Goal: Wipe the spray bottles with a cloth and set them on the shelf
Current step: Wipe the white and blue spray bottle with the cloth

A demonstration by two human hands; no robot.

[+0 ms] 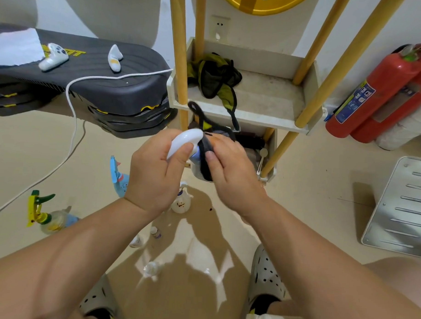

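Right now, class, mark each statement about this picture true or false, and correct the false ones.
1. The left hand grips a white spray bottle. True.
2. The right hand holds a dark cloth against that bottle. True.
3. The upper tier of the shelf holds three spray bottles. False: it holds a crumpled olive and black cloth, with no bottles in view.
4. The blue spray bottle stands on the shelf. False: it is on the floor, left of the hands.
5. Red fire extinguishers stand to the right of the shelf. True.
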